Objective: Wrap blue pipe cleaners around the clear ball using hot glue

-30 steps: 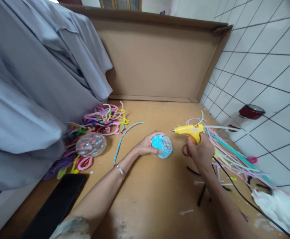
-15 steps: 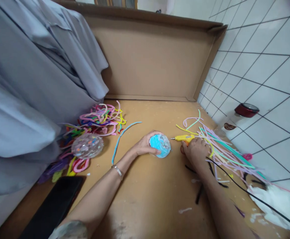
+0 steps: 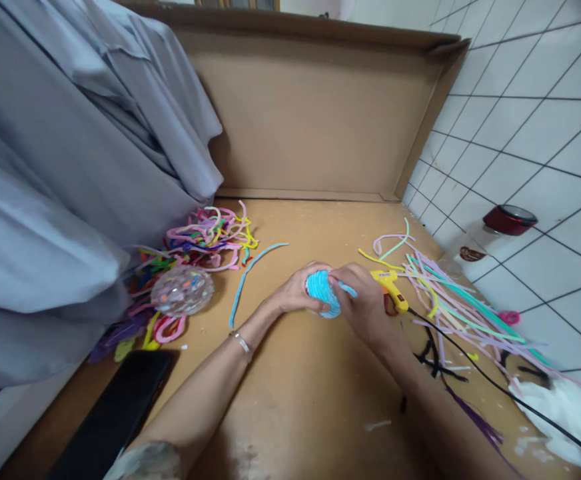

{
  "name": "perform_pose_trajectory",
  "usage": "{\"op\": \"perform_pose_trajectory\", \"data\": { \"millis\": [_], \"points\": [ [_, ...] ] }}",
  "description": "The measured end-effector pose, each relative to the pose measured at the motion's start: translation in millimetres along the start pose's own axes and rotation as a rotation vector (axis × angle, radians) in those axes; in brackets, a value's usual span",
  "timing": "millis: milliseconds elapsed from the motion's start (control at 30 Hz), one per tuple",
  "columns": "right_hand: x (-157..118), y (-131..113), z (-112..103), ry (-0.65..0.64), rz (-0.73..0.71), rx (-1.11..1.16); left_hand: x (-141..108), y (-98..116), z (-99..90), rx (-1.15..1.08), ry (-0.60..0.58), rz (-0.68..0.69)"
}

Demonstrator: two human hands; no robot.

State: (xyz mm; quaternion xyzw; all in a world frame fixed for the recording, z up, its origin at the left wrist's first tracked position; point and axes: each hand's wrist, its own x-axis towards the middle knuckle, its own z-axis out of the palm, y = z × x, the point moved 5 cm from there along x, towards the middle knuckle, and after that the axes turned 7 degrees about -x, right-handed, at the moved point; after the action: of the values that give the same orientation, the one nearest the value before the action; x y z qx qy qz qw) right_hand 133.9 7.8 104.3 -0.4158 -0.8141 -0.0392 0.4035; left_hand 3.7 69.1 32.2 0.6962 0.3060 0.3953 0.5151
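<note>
My left hand (image 3: 295, 288) is wrapped around a clear ball (image 3: 322, 292) covered in rows of light blue pipe cleaner. At the ball's right side, my right hand (image 3: 363, 303) has its fingers pinched on a blue pipe cleaner (image 3: 348, 289), whose end sticks out over the fingers. Just past that hand lies a yellow glue gun (image 3: 391, 288) on its side, its nozzle hidden behind the hand. A loose blue pipe cleaner (image 3: 243, 283) curves on the table left of the ball.
On the left, a clear speckled ball (image 3: 182, 291) sits against tangled pipe cleaners (image 3: 210, 233), with a black phone (image 3: 115, 407) nearer. Straight pipe cleaners (image 3: 470, 310), a red-lidded jar (image 3: 495, 233) and white tissue (image 3: 565, 417) are on the right. Cardboard (image 3: 310, 120) stands behind; a black cord (image 3: 490, 377) crosses the right side.
My right hand has left the glue gun and moved left to the ball, where it now pinches the blue pipe cleaner. The left hand keeps its hold, and the ball is turned somewhat.
</note>
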Motion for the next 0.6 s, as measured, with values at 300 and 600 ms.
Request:
{"op": "perform_pose_trajectory", "data": {
  "millis": [300, 600],
  "points": [
    [-22.6, 16.6, -1.6, 0.142, 0.275, 0.261, -0.3, 0.6, 0.2, 0.001, -0.013, 0.049],
    [-27.6, 23.6, 8.8, 0.133, 0.328, 0.304, -1.1, -1.6, -0.4, 0.0, -0.02, 0.089]
  ]
}}
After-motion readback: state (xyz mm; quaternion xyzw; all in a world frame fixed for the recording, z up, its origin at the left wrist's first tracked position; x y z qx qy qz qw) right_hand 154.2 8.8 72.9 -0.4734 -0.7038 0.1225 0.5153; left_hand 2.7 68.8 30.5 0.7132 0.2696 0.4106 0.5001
